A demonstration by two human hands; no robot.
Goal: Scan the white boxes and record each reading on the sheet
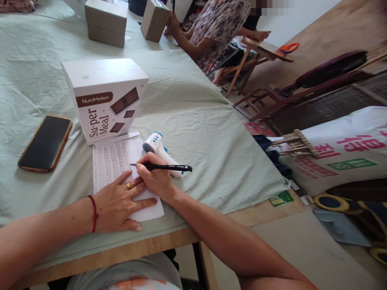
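My right hand [155, 177] grips a black pen [169, 166], its tip touching or just over a sheet of paper [136, 155]. Rows of small handwriting fill the left part of the sheet. With fingers spread, my left hand [122, 201] lies flat on the paper, a gold ring on one finger and a red cord at the wrist. Just beyond my right hand lies a white and blue infrared thermometer [154, 141], partly hidden by the hand and pen. A white "Su-per Meal" box [105, 96] stands at the far edge of the paper.
A phone [45, 143] with a dark screen lies left on the pale green tablecloth [187, 133]. Two cardboard boxes [105, 26] [155, 22] stand at the back. Another person [208, 32] sits beyond the table's far corner. A folding stool [263, 48] and printed sack [341, 149] are on the right.
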